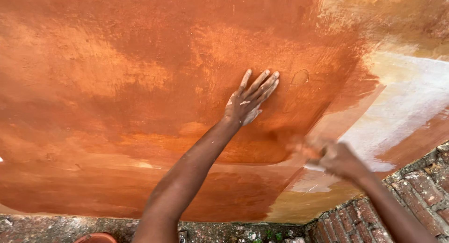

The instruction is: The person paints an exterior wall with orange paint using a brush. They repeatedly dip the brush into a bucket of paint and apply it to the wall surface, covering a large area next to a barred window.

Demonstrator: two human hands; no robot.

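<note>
1. 2 hands are on the orange-brown wall [117, 84]: the left hand [249, 99] lies flat, open, fingers spread, pointing up and right.
2. Right hand [337, 159] sits lower right of the left, blurred; its grip seems curled, but on what I cannot tell.
3. Pale unpainted patch [402, 98] lies just right of it.
4. Brick edging [421, 187] runs below; no labels show.

The plastered wall [140, 84] looks smooth, damp and orange-brown, matt; the brick paving [421, 187] is rough.
</note>
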